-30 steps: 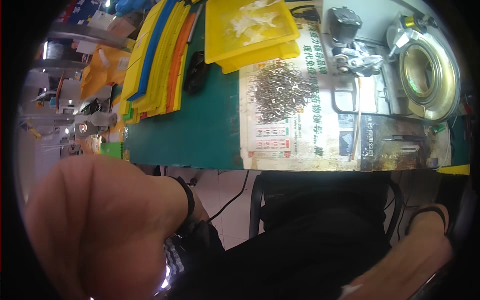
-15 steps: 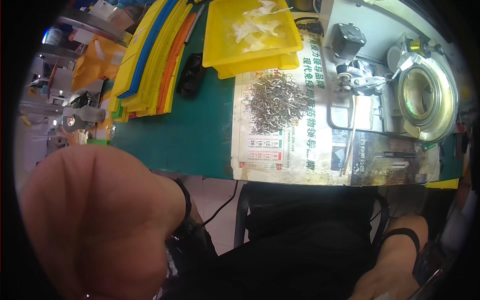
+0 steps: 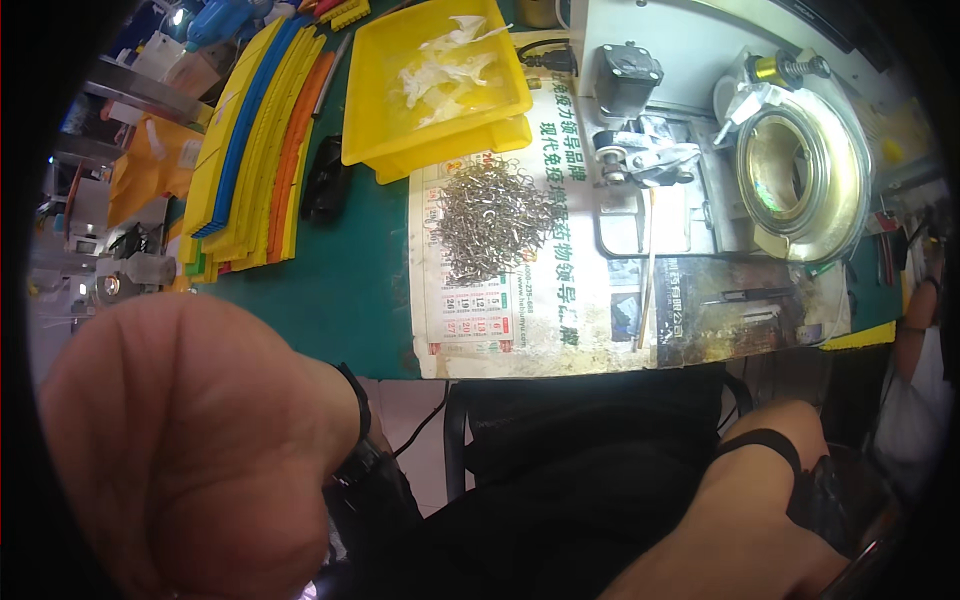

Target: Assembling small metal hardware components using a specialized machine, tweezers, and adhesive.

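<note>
My left hand (image 3: 190, 440) is raised very close at the left, its creased palm filling that side. Its fingers are out of sight, so what they hold, if anything, does not show. A black band circles that wrist. At the lower right my bare right forearm (image 3: 730, 520) comes in, with a black band near the elbow; the hand itself lies beyond the lower edge. On the bench, away from both arms, a heap of small silvery metal pieces (image 3: 490, 220) rests on a printed paper sheet (image 3: 560, 330).
A yellow plastic bin (image 3: 440, 145) with white scraps stands behind the heap. Stacked yellow, blue and orange strips (image 3: 255, 140) lie left of it. On the right are a machine (image 3: 645, 155) and a brass-coloured ring (image 3: 785, 170). A thin stick (image 3: 647, 270) lies near the machine.
The bench and everything on it have shifted left in the picture. More of my right forearm shows at the lower right. My left hand stays almost in place.
</note>
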The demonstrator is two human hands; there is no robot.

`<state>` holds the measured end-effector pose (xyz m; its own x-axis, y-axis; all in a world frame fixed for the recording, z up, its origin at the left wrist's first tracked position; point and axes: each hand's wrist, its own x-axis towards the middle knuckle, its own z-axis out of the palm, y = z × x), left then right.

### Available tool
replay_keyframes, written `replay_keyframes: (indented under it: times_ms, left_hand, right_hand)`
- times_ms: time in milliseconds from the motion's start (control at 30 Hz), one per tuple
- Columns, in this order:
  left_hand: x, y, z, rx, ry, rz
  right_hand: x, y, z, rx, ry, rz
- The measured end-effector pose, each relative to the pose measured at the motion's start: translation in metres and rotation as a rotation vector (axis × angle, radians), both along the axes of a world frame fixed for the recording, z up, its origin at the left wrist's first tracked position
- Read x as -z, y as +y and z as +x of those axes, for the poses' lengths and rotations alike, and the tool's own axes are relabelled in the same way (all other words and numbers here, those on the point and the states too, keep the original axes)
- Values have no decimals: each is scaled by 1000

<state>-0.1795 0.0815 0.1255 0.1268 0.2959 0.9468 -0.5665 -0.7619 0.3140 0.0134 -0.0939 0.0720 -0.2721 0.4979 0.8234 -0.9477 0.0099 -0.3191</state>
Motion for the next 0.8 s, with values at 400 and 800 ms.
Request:
replay_keyframes:
  times_ms: [400, 800]
  left_hand:
    - [-3, -1, -15, 26, -115, 22]
    - [2, 15, -3, 158, -247, 17]
  right_hand:
    - [6, -3, 28, -73, -261, -153]
    - [-44, 42, 77, -534, -914, -247]
